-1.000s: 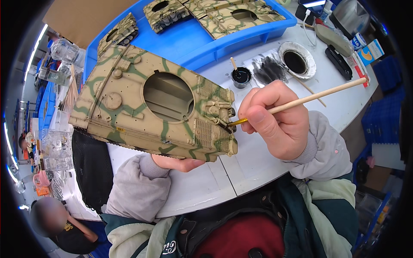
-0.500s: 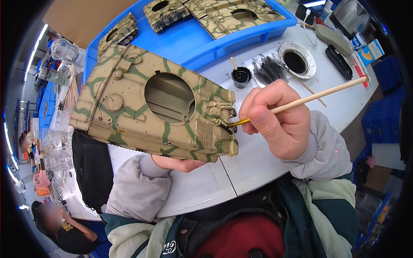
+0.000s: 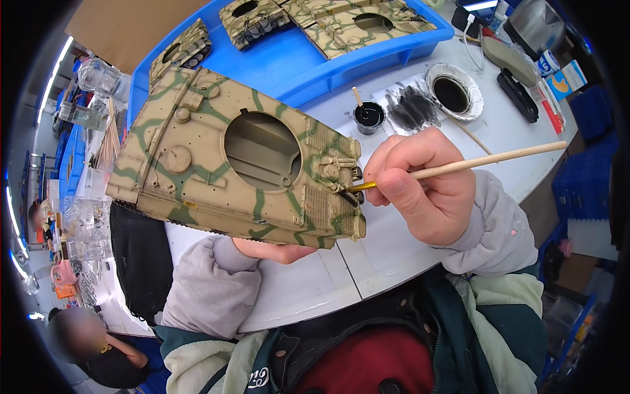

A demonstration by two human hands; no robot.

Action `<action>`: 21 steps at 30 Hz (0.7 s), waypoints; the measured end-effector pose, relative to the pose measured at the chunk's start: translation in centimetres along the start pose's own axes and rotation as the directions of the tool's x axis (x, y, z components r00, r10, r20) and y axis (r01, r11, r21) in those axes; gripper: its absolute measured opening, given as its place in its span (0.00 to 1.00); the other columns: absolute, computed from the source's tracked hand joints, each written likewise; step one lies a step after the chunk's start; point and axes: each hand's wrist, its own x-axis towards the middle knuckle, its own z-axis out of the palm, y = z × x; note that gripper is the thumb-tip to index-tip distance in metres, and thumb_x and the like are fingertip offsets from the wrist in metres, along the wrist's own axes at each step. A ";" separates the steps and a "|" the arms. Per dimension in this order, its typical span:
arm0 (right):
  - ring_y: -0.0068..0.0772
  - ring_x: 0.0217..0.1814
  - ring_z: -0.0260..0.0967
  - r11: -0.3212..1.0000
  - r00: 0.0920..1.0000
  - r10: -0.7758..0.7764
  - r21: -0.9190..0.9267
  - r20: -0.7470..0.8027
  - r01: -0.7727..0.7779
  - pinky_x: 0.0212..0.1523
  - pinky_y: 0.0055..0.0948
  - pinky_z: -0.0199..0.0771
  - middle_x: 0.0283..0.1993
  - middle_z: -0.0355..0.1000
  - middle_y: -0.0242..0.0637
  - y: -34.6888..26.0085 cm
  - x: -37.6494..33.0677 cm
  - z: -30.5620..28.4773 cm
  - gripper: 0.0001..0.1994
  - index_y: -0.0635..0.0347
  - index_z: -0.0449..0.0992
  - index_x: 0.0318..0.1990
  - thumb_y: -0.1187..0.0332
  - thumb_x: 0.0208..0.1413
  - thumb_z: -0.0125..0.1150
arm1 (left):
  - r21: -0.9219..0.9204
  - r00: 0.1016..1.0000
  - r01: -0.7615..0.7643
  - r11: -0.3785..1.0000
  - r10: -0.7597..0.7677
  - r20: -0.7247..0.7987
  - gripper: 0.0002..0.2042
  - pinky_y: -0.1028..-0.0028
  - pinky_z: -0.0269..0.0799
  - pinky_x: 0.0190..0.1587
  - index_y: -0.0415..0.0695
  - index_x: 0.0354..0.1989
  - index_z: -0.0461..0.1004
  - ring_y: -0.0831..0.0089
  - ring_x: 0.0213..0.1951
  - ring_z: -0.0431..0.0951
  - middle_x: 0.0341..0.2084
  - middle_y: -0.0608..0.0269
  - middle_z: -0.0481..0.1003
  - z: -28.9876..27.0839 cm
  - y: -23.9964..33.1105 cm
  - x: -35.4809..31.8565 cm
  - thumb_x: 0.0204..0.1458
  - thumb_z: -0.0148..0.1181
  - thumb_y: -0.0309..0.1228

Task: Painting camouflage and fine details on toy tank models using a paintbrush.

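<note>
A model tank hull [image 3: 210, 157] in tan and green camouflage, with a round opening in its top, is held up over the white table. My left hand [image 3: 279, 251] supports it from beneath; most of its fingers are hidden under the hull. Between thumb and fingers, my right hand [image 3: 426, 187] pinches a thin paintbrush [image 3: 489, 159] with a pale wooden handle and a gold ferrule. Its tip touches the details at the hull's right end, beside a dark curved part. A small cup of black paint [image 3: 369, 118] with a stick in it stands beyond my right hand.
Several more camouflaged hulls [image 3: 367, 26] lie in a blue tray [image 3: 289, 88] at the back. A black-smeared sheet [image 3: 413, 105] and a white-rimmed dish [image 3: 430, 82] of black liquid are at the right. A black bag [image 3: 140, 256] lies at the left, and a person [image 3: 108, 358] sits beyond.
The brush handle's far end has dipped lower, while its tip has shifted slightly left along the hull's end. The hull has moved a touch to the right.
</note>
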 end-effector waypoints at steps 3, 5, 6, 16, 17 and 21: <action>0.22 0.28 0.63 1.000 1.000 -0.011 -0.009 0.006 0.011 0.29 0.18 0.66 0.30 0.66 0.42 0.0 0.0 0.1 0.06 0.64 0.60 0.37 0.72 0.59 0.48 | 0.018 1.000 -0.007 1.000 0.007 0.013 0.17 0.73 0.63 0.50 0.48 0.52 0.64 0.72 0.49 0.66 0.49 0.66 0.67 -0.1 0.2 0.0 0.54 0.50 0.35; 0.22 0.28 0.63 1.000 1.000 -0.003 -0.006 0.006 0.003 0.29 0.18 0.66 0.30 0.66 0.42 0.0 0.0 0.2 0.06 0.64 0.60 0.37 0.72 0.59 0.48 | -0.024 1.000 -0.003 1.000 0.003 0.010 0.17 0.72 0.63 0.50 0.47 0.52 0.64 0.72 0.49 0.66 0.49 0.66 0.67 -0.1 0.3 0.0 0.54 0.49 0.35; 0.22 0.28 0.63 1.000 1.000 -0.002 -0.007 0.005 0.002 0.29 0.18 0.66 0.30 0.66 0.42 0.2 0.0 0.5 0.06 0.64 0.60 0.37 0.72 0.59 0.48 | -0.025 1.000 -0.004 1.000 0.004 0.011 0.17 0.72 0.63 0.50 0.47 0.52 0.64 0.72 0.49 0.66 0.49 0.66 0.67 -0.1 0.3 0.1 0.54 0.49 0.35; 0.20 0.25 0.60 0.999 0.995 -0.023 0.042 -0.099 0.027 0.26 0.18 0.61 0.27 0.65 0.35 -0.2 0.2 0.7 0.05 0.63 0.64 0.35 0.72 0.57 0.52 | 0.046 1.000 -0.015 0.999 0.015 -0.005 0.17 0.71 0.64 0.50 0.47 0.52 0.65 0.71 0.49 0.67 0.49 0.64 0.67 -0.2 0.7 -0.2 0.54 0.50 0.35; 0.22 0.28 0.63 0.999 1.000 -0.029 -0.022 0.001 0.029 0.28 0.18 0.65 0.29 0.66 0.41 -0.4 0.3 0.4 0.05 0.64 0.60 0.37 0.72 0.59 0.48 | 0.027 1.000 -0.007 1.000 0.007 -0.004 0.17 0.71 0.64 0.49 0.47 0.51 0.65 0.71 0.48 0.67 0.48 0.65 0.67 -0.3 0.8 -0.3 0.54 0.50 0.35; 0.21 0.28 0.63 0.999 1.000 -0.017 -0.046 -0.011 0.016 0.29 0.18 0.65 0.29 0.66 0.41 0.4 -0.1 0.2 0.06 0.64 0.60 0.37 0.72 0.59 0.48 | -0.008 1.000 0.003 1.000 -0.003 0.013 0.17 0.71 0.64 0.49 0.48 0.51 0.66 0.71 0.48 0.67 0.48 0.65 0.68 -0.3 -0.2 0.3 0.53 0.51 0.36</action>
